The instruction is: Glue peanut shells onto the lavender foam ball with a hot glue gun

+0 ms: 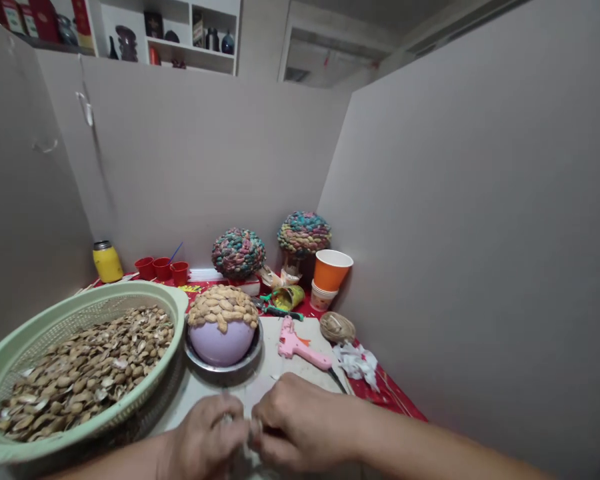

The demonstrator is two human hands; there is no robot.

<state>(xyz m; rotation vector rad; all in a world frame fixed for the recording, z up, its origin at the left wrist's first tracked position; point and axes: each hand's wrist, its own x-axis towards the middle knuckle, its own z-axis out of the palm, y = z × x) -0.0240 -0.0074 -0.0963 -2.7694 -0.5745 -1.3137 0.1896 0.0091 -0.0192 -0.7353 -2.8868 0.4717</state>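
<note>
My left hand (205,433) and my right hand (303,420) meet low in the view, both with fingers closed. Their fingertips pinch together around something small, too hidden and blurred to name. Just beyond them, a purple ball (221,345) rests in a metal bowl (193,361), its top covered with tan nut shells (225,307). A pink glue gun (300,348) lies on the pale board (275,375) ahead of my right hand. Left of my hands stands a green colander (177,333) heaped with brown shells (93,377).
Two balls covered in coloured shells, one left (239,253) and one right (304,233), stand at the back. Red cups (163,269), a yellow jar (107,263), an orange paper cup (331,270) and a small basket (337,327) line the edges. Grey panels (460,233) enclose the workspace.
</note>
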